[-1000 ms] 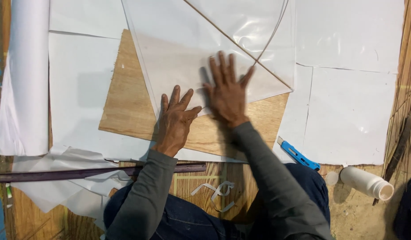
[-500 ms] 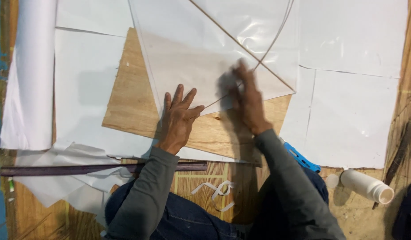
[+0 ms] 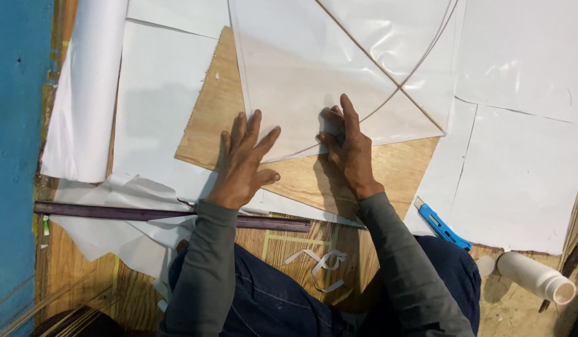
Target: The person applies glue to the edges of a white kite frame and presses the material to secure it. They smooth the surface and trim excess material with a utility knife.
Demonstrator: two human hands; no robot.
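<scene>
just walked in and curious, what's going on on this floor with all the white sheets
A seated person presses a thin white sheet, crossed by slender sticks, onto a plywood board. The left hand lies flat at the sheet's lower edge; the right hand works that edge with curled fingers. A blue utility knife and a white bottle lie nearby.

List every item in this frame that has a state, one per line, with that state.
Left hand: flat, fingers spread, pressing the translucent sheet.
Right hand: fingers curled, pinching the sheet's lower edge.
Translucent sheet: spread flat on the plywood board, thin sticks crossed over it.
Paper roll: rolled up.
Blue utility knife: lying on the floor; blade cannot be told.
White bottle: lying on its side.
Dark ruler: lying flat.
</scene>
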